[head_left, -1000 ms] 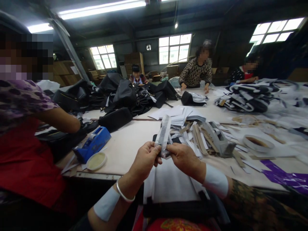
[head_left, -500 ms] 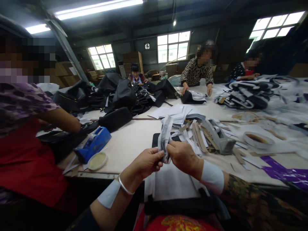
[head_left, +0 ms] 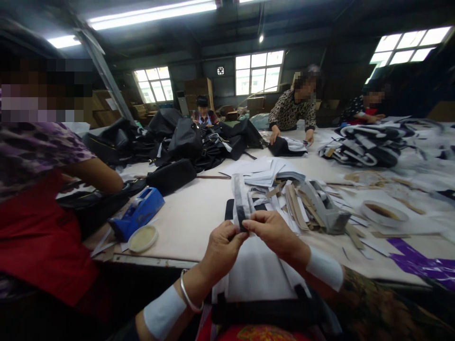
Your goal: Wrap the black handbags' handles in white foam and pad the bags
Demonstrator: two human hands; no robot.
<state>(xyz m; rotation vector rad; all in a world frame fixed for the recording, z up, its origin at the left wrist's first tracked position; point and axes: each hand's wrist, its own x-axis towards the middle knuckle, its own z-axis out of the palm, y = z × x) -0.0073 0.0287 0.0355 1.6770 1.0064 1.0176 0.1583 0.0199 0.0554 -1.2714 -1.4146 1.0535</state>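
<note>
Between my hands a black strap wrapped in white tissue paper [head_left: 241, 198] stands nearly upright above the table edge. My left hand [head_left: 224, 244] pinches its lower end from the left, thumb toward me. From the right, my right hand [head_left: 276, 233] pinches the same end, fingertips close to the left thumb. Beneath both hands, a black bag [head_left: 265, 308] with a white sheet [head_left: 258, 270] over it rests against my lap and the table edge. A flat black piece [head_left: 229, 208] lies behind the wrapped strap, partly hidden.
A blue tape dispenser [head_left: 138, 213] and a round lid [head_left: 142, 238] are at left. At right are a grey tape dispenser [head_left: 329, 208], cardboard strips [head_left: 295, 206] and a tape roll [head_left: 384, 213]. Black bags [head_left: 185, 139] pile up behind. A co-worker [head_left: 46, 180] stands close at left.
Both hands have shifted their grip on the wrapped strap's lower end, and the left hand has turned over it. The strap now leans slightly left, showing more black.
</note>
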